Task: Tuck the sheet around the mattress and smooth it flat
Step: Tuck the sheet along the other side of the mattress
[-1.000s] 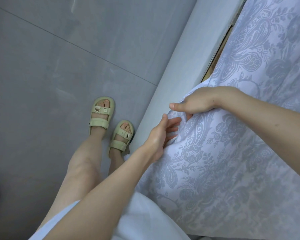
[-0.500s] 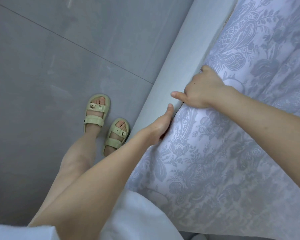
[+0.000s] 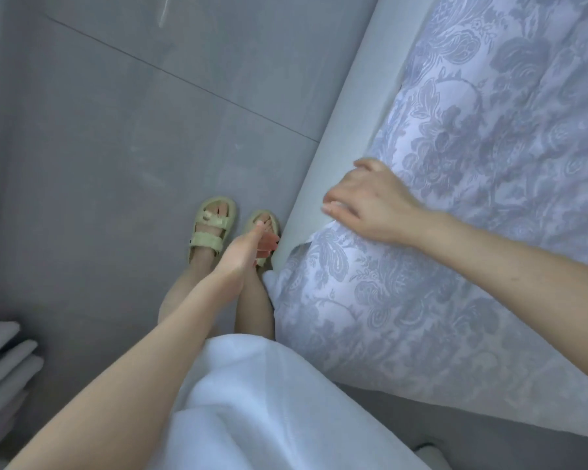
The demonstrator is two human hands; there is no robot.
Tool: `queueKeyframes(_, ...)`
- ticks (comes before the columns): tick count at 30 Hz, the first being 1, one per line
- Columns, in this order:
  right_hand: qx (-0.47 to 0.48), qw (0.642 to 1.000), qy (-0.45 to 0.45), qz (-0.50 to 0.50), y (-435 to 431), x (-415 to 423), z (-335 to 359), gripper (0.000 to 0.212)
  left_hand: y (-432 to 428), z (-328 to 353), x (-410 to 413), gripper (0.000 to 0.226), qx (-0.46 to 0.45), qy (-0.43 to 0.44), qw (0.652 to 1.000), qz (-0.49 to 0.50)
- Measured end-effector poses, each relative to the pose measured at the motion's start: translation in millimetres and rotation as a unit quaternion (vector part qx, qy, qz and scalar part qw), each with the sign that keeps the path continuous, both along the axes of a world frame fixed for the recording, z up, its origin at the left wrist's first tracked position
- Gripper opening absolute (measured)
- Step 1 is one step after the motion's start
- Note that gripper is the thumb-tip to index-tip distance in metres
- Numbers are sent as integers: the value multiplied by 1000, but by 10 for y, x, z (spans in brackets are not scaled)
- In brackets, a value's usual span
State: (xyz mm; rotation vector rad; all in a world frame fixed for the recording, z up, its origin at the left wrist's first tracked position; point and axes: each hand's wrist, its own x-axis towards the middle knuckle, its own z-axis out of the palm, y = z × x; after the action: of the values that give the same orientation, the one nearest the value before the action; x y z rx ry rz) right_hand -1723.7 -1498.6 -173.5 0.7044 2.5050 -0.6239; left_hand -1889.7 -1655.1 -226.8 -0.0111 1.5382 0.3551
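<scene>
- My left hand (image 3: 248, 247) hangs free beside the bed, fingers loosely straight and holding nothing. It partly hides one of my sandals (image 3: 211, 228).
- My right hand (image 3: 370, 205) lies palm down on the edge of the sheet (image 3: 455, 252), fingers bent toward the bed rail (image 3: 347, 106). It is blurred, so I cannot tell whether it pinches the cloth or only presses it.
- The sheet is thin white cloth with a grey-blue floral and paisley pattern. It spreads softly rumpled over the bed on the right, and a loose fold juts out over the rail just below my right hand.
- The rail is pale grey and smooth, running diagonally between sheet and floor (image 3: 116, 164).
- The floor is large glossy grey tiles with thin joints.
- The sandals are pale green with two straps each, just beside the rail.
- My white garment (image 3: 269, 401) fills the lower view and covers my legs.
- A stack of folded pale grey pieces (image 3: 4, 361) lies at lower left.
</scene>
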Motion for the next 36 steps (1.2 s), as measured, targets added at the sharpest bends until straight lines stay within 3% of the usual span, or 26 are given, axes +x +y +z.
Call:
queueKeyframes(5,60,995,41,69,-917,260,-99,49,-492,-5,160,41,-28,-5,1000,11)
queueKeyframes(9,90,995,24,37,-1146,148,-185,52,-971,-52,146,34,-63,14,997,34)
queueKeyframes(13,38,999,-23,26,-1332,-89,-135,66,-1565,-38,53,28,-99,53,991,78)
queueKeyframes(17,-67,997,-35,29,-1630,-106,-127,65,-2161,67,263,40,-165,-36,979,115)
queueKeyframes(22,-76,973,-167,142,-1895,-157,-80,54,-2507,136,739,54,-156,-201,945,204)
queueKeyframes(28,-140,935,-275,177,-2083,-369,-172,60,-2505,112,1135,44,-74,-173,861,473)
queueKeyframes(32,-129,925,-284,215,-2148,-358,-176,58,-2547,125,1422,41,-72,-108,843,522)
queueKeyframes(36,-101,929,-252,251,-2171,-246,-135,51,-2438,177,1600,61,-69,-147,817,554)
